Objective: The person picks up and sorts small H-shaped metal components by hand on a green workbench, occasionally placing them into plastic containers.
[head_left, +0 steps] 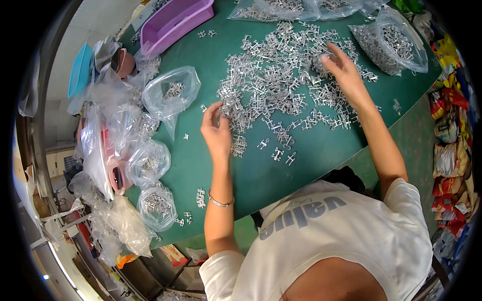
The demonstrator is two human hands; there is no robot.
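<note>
A wide pile of small silver metal pieces [281, 75], each like a short bar with forked ends, spreads over the green table [311, 150]. At the pile's left edge, my left hand [217, 131] has its thumb and fingers apart around the outermost pieces; nothing shows gripped in it. My right hand [346, 75] reaches over the pile's upper right part with its fingers spread, thumb and fingertips close to the pieces. Whether its fingertips touch one cannot be made out. Just below my left hand's fingers lies a tight cluster of pieces [239, 145]. A few loose pieces [277, 154] lie nearer me.
Clear plastic bags of metal pieces [156, 204] line the table's left side, with an open bag [170, 93] above them. A fuller bag [391, 42] stands at far right. A purple basket [175, 25] sits far left. Colourful packages [447, 160] are stacked beyond the right edge.
</note>
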